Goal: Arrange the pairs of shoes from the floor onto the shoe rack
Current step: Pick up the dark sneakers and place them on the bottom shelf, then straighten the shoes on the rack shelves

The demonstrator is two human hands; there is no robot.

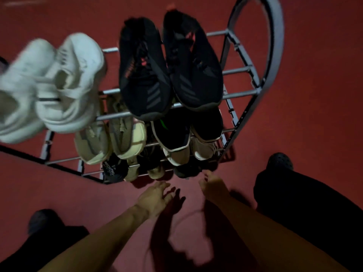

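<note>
I look straight down on a grey metal shoe rack (pixel 243 71) with several tiers. On its top tier lie a white pair of sneakers (pixel 59 83) at the left and a black pair with red accents (pixel 169 65) at the right. Lower tiers hold a beige pair (pixel 112 142), a dark pair with white soles (pixel 188 134) and more dark shoes (pixel 115 169) at the bottom. My left hand (pixel 155 199) hangs open above the floor just in front of the rack. My right hand (pixel 211 185) reaches toward the bottom tier's front edge, fingers loosely curled, holding nothing I can see.
The floor (pixel 314 95) is dark red all around the rack. My legs in dark trousers and dark shoes (pixel 280 161) stand to the right and lower left (pixel 42 220). A dark edge (pixel 23 152) runs along the left beside the rack.
</note>
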